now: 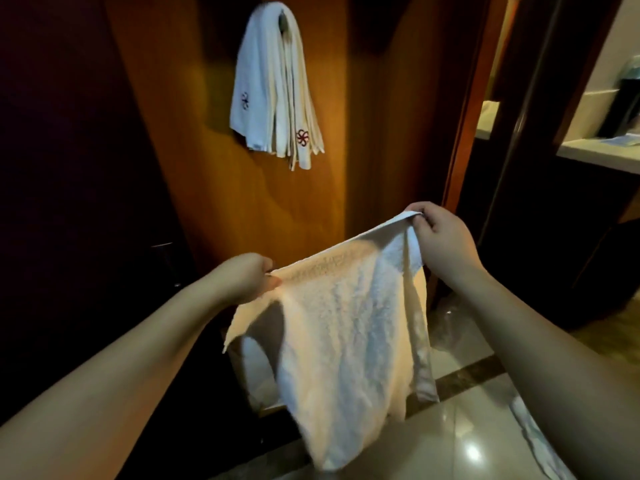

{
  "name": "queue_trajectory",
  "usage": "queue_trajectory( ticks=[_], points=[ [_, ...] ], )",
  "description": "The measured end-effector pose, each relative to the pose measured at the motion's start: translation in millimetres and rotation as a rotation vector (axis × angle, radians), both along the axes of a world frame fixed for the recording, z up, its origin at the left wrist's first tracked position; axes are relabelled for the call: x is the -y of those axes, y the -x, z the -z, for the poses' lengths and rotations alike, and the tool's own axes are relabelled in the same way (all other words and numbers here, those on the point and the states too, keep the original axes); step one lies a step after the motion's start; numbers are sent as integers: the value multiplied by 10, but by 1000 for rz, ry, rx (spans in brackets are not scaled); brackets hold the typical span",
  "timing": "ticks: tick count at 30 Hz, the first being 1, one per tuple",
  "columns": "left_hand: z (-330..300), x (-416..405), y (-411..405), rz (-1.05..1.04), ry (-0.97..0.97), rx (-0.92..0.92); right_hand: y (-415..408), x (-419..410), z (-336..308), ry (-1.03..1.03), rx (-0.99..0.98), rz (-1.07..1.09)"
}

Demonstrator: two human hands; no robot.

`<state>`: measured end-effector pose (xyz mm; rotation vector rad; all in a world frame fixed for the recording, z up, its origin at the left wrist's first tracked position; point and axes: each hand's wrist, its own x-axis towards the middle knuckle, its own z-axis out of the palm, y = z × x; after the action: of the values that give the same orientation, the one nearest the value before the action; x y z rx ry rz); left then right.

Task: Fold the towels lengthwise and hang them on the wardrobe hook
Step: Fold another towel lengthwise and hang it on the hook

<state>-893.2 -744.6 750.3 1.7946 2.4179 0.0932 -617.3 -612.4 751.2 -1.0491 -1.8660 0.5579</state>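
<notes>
While the white towel (346, 327) hangs in front of me at waist height, I hold its top edge stretched between both hands so the cloth drops flat and I can see its long sides. My left hand (247, 275) pinches one top corner between thumb and curled fingers; my right hand (440, 237) pinches the other corner, a little higher and further out, which tilts the edge upward to the right. The cloth is not yet squared: one flap near my left wrist has turned outward, and a strip hangs loose down the right side. I judge the lengthwise fold is still to be made, and keeping the edge taut is what will let me bring the corners together cleanly.

Above, on the wooden wardrobe panel (214, 168), several folded towels (273, 98) with small red emblems already hang draped over the hook (284, 20), which is mostly hidden by them. Below is a glossy tiled floor (433, 441), and a pale cloth (533, 441) lies on it by my right forearm.
</notes>
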Motion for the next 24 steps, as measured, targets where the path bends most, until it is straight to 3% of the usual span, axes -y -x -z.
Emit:
queue_trajectory(
  ticks=[2,10,12,15,18,21,24],
  points=[
    [77,190,229,-28,31,-90,107,48,-21,-2,-11,43],
    [281,631,936,-125,-127,53,262,99,-63,66,9,145],
    [327,695,994,-184,-250,326,266,86,-52,66,29,167],
    [430,735,1048,-301,-540,976,249,70,-34,93,68,196],
    [519,706,986,-357,-781,1431,255,49,45,114,215,162],
    [555,653,878,-431,-894,1687,260,36,77,213,383,106],
    [528,617,723,-480,-920,1707,321,136,22,354,411,-14]
  ],
)
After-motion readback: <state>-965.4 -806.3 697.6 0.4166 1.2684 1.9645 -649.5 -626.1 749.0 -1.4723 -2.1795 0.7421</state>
